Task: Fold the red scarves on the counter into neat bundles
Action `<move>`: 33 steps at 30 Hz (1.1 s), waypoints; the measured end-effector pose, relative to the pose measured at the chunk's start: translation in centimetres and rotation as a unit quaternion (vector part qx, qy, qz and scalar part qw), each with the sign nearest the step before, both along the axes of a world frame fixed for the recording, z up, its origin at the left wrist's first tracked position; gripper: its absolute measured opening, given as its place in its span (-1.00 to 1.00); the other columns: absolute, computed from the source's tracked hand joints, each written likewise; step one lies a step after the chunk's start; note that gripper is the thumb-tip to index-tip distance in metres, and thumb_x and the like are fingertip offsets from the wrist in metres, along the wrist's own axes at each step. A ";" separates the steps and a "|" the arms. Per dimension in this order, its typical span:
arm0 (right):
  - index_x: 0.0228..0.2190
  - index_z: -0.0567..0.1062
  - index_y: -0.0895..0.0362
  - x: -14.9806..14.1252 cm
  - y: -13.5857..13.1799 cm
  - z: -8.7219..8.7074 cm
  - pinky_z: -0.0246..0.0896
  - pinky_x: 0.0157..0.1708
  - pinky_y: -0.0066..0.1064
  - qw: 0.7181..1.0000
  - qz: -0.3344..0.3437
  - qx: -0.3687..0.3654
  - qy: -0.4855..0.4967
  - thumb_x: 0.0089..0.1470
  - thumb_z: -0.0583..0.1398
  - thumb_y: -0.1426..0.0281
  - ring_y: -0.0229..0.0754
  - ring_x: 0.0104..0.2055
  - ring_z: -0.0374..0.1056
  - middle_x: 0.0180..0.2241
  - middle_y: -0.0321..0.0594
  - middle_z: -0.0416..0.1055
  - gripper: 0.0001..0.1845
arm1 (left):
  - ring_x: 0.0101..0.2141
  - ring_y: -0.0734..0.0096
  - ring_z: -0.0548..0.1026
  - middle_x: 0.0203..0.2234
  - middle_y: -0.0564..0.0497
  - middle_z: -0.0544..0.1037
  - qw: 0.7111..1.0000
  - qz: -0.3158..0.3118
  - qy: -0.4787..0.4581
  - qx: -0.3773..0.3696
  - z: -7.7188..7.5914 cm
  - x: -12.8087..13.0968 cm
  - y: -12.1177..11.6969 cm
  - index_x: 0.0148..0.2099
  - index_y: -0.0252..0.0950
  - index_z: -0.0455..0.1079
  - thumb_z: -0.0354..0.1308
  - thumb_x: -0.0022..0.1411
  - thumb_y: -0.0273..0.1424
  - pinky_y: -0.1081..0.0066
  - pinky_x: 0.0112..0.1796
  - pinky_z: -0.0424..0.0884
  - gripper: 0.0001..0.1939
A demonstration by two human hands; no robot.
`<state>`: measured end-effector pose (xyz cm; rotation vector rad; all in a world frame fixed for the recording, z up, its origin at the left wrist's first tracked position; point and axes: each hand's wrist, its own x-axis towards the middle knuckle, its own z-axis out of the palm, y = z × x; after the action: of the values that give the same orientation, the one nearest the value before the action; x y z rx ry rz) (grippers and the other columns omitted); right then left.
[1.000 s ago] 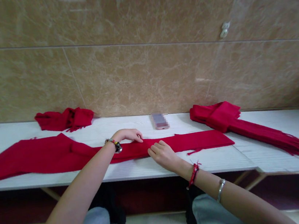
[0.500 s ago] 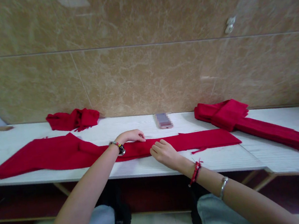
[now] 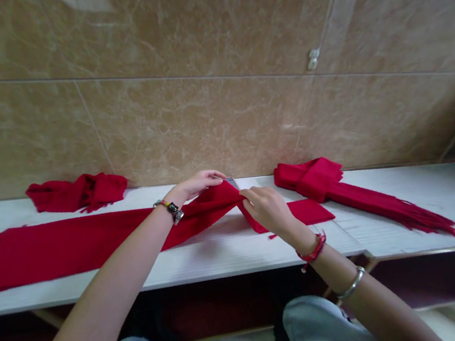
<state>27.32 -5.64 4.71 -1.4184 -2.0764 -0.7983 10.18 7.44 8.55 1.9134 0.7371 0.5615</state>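
Observation:
A long red scarf (image 3: 73, 244) lies lengthwise along the white bench top, with its middle part lifted up between my hands. My left hand (image 3: 204, 182) pinches the far edge of the raised part, its fingertips at the cloth's peak. Gripping the near edge a little to the right is my right hand (image 3: 268, 204), fingers curled round the fabric. Beyond it the scarf's right end rests flat on the bench, partly hidden by that hand. The raised cloth slopes down to the left onto the bench.
The white bench (image 3: 218, 258) runs along a brown marbled wall (image 3: 187, 120). At the back left sits a crumpled red scarf (image 3: 77, 193). Another folded red scarf (image 3: 316, 178) lies to the right, its fringed tail pointing toward the front. A phone (image 3: 232, 182) is mostly hidden behind the raised cloth.
Both hands have taken hold of the scarf and raised its middle off the bench. The cloth now covers most of the phone. My view has shifted to the right.

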 end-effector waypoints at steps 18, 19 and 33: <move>-0.22 0.42 0.14 17.6 -3.4 -0.3 0.15 -0.40 -0.47 0.987 -0.152 0.047 0.033 0.05 -0.02 0.54 -0.22 -0.33 0.32 -0.34 -0.17 0.42 -0.70 | -0.38 0.44 0.47 -0.41 -0.02 0.55 0.996 -0.032 -0.012 -0.085 0.7 22.6 -1.0 -0.31 -0.36 0.47 0.08 0.06 -0.61 0.38 -0.24 0.37 -0.82; -0.18 0.41 0.15 18.3 -3.4 -0.9 0.15 -0.41 -0.48 0.987 -0.156 0.023 0.028 0.05 -0.02 0.54 -0.21 -0.33 0.32 -0.33 -0.16 0.41 -0.68 | -0.37 0.45 0.47 -0.41 -0.01 0.55 0.998 -0.021 0.002 -0.066 0.0 23.4 -1.1 -0.34 -0.37 0.47 0.08 0.05 -0.61 0.40 -0.23 0.37 -0.84; -0.06 0.38 0.13 21.8 -3.1 -4.1 0.23 -0.26 -0.45 0.987 -0.138 -0.044 0.067 0.07 -0.03 0.58 -0.17 -0.17 0.32 -0.11 -0.11 0.34 -0.59 | -0.26 0.41 0.48 -0.21 -0.06 0.53 0.998 -0.020 0.048 -0.020 -1.7 26.6 -1.8 -0.10 -0.34 0.40 0.03 0.10 -0.57 0.43 -0.25 0.39 -0.70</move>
<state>49.13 -8.73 0.59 -1.7843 -1.8585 -0.7012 36.77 5.62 6.90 1.9246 0.7642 0.4288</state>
